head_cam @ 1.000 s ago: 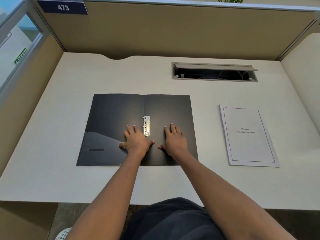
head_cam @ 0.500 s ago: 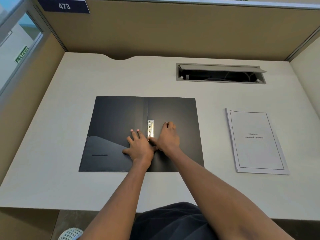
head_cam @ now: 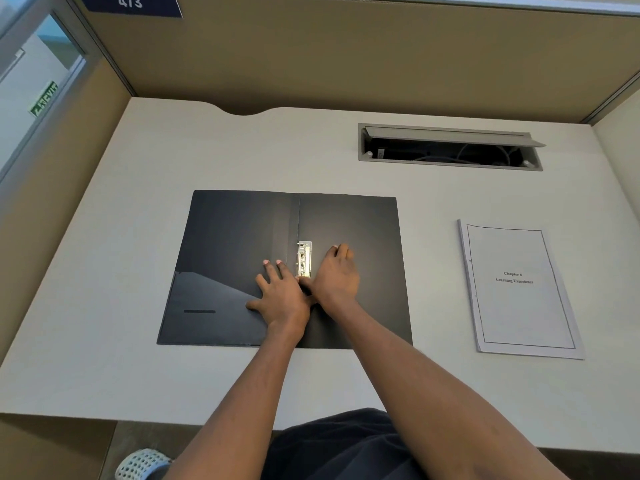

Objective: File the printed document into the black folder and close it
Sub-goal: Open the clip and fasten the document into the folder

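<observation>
On desk (head_cam: 138, 341), black folder (head_cam: 363, 230) lies open flat, metal clip (head_cam: 304, 258) at its spine. Left hand (head_cam: 282, 297) flat on folder, fingers spread; right hand (head_cam: 334, 275) beside clip, fingers together, thumb at clip's lower end. Printed document (head_cam: 519, 289) well apart to the right.

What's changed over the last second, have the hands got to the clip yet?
The right hand slid left from the folder's right panel to the metal clip, thumb now at its near end. The left hand edged right, and the two hands now touch below the clip. Whether the clip is gripped is unclear. The folder lies open as before; the document stays untouched on the desk.
</observation>
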A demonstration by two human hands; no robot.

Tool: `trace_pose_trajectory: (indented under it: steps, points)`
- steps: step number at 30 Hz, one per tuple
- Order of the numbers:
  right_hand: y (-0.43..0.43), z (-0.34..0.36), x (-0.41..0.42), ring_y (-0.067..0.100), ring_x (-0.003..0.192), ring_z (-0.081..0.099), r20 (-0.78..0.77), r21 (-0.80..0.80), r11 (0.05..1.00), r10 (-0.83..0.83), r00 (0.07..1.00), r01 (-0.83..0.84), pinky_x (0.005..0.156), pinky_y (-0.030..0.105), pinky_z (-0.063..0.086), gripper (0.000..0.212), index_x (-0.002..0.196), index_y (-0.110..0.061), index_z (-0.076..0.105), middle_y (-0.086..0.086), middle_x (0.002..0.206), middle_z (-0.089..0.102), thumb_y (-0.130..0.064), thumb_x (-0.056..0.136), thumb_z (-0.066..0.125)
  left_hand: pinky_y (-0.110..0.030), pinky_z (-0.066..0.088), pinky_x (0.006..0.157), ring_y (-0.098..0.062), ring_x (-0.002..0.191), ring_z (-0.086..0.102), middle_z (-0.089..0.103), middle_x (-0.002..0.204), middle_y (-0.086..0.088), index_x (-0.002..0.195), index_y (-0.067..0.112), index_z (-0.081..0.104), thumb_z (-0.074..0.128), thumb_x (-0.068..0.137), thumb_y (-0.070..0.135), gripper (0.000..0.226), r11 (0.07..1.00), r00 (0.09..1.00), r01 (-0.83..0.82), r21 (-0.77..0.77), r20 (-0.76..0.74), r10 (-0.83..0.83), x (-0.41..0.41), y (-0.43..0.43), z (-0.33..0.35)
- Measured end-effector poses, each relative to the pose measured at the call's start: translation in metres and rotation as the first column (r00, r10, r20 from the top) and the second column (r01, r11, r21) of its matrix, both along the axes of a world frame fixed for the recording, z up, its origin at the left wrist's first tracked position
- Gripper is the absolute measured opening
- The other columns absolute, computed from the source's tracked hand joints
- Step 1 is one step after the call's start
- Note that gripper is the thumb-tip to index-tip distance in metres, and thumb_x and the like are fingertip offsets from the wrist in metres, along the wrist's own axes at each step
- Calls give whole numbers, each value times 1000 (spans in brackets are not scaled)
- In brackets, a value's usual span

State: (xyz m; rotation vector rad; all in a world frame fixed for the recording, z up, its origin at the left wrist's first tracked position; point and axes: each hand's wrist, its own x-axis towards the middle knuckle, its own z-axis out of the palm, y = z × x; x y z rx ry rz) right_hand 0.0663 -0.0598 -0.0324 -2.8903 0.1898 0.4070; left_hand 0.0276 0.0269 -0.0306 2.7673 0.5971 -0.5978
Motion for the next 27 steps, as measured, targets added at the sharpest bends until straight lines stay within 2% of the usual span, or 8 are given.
trace_pose_trajectory:
  steps: [9,14,18,20,23,25,27]
  points:
    - [-2,2,2,26,135,39,-4,30,1000,7,1000,-7,111,33,39,111,149,5,32,14,143,41,-71,76,68,-70,40,102,-35,150,21,9,172,-9,163,16,14,56,94,52,89,1000,1000,-11,-21,11,11,-1,0,2]
    - [-6,5,6,26,132,41,-25,114,993,-11,1000,14,107,35,44,106,146,2,38,12,140,41,-69,74,71,-71,41,102,-35,150,22,10,171,-7,163,17,13,70,78,69,115,1000,1000,-1,-7,-2,1,1,2,-4]
    - [-11,11,5,25,128,46,-16,207,978,-15,1000,18,97,39,49,83,135,-9,50,9,135,47,-67,79,68,-70,40,103,-35,151,21,10,171,-7,163,19,12,75,73,71,121,1000,1000,3,-2,-6,-3,2,1,-5]
    - [-11,13,4,24,124,51,34,286,958,1,999,-11,95,39,49,66,130,-14,55,6,131,52,-60,85,66,-71,40,103,-35,151,21,9,172,-7,163,18,11,75,73,71,122,1000,1000,6,3,-4,-6,1,1,-5]
    - [-11,15,7,22,117,57,72,430,902,-10,997,-22,93,39,52,50,128,-18,60,4,125,57,-49,88,69,-71,41,103,-35,152,20,8,172,-7,164,18,10,73,74,72,123,1000,1000,13,15,-11,-13,0,1,-4]
    - [-9,15,12,21,103,63,62,539,842,-50,997,8,87,41,55,42,121,-16,65,4,115,64,-41,88,72,-70,42,103,-35,152,19,7,172,-6,164,17,9,72,75,72,122,999,1000,21,27,-18,-20,0,1,-2]
    - [-7,16,17,21,84,67,46,649,759,-99,994,45,78,44,58,28,108,-11,71,5,95,70,-30,87,75,-69,42,102,-35,153,19,7,172,-7,163,17,8,72,76,71,121,999,1000,26,35,-18,-25,-1,1,-1]
